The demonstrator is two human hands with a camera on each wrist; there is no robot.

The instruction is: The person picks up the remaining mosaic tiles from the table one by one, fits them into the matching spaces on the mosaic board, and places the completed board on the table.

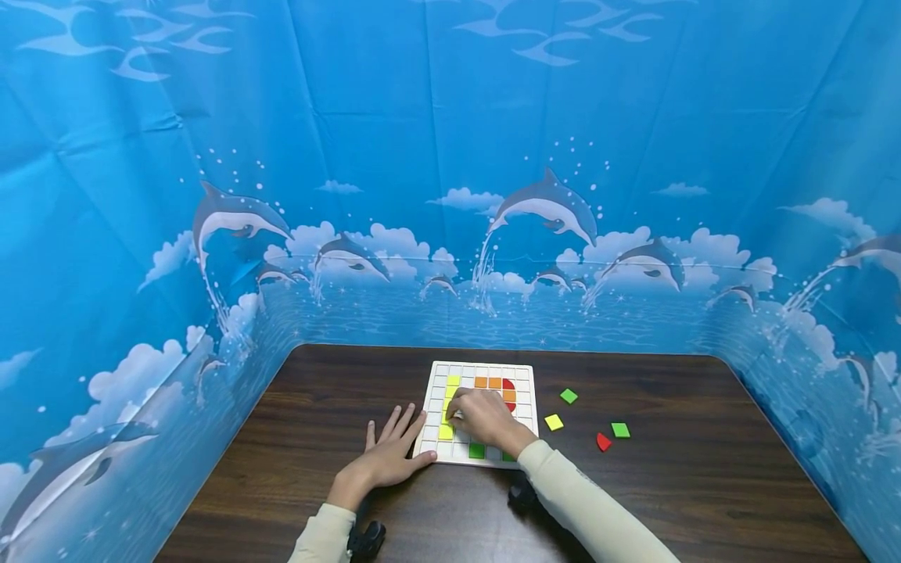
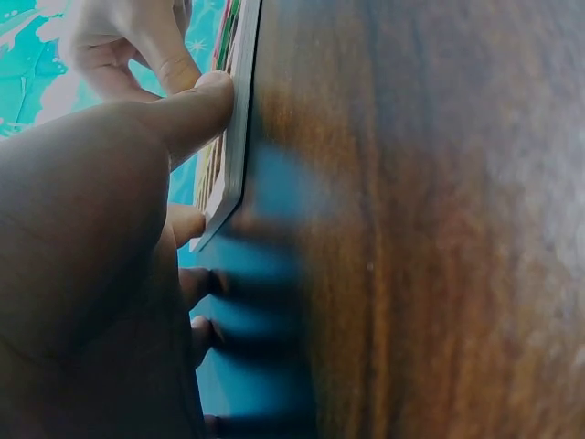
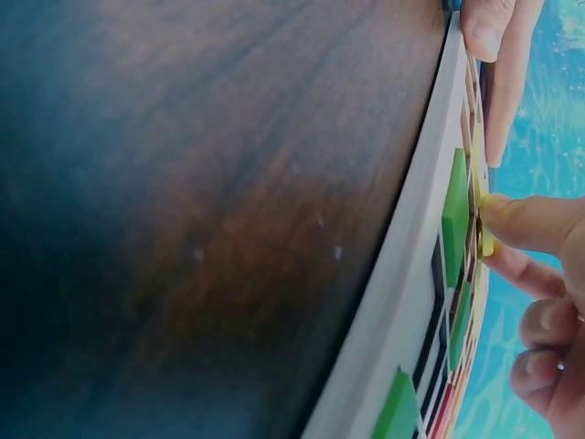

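Observation:
A white square grid board (image 1: 522, 375) lies on the table. My right hand (image 1: 487, 416) is over its left half and pinches a yellow tile (image 3: 487, 241) between thumb and finger, close to the board's surface. Yellow tiles (image 1: 446, 432) form a column on the board's left side. Orange tiles (image 1: 488, 382) and red rounded pieces (image 1: 507, 384) sit towards the upper right, with green tiles (image 1: 476, 450) near the front edge. My left hand (image 1: 385, 460) lies with fingers spread at the board's left side, its thumb touching the front left corner. My right hand hides the board's middle.
Loose pieces lie right of the board: a green tile (image 1: 568, 396), a yellow tile (image 1: 554, 422), another green tile (image 1: 620, 430) and a red rounded piece (image 1: 604, 442). The dark wooden table (image 1: 676, 485) meets a blue dolphin curtain (image 1: 394, 156) at the back and sides.

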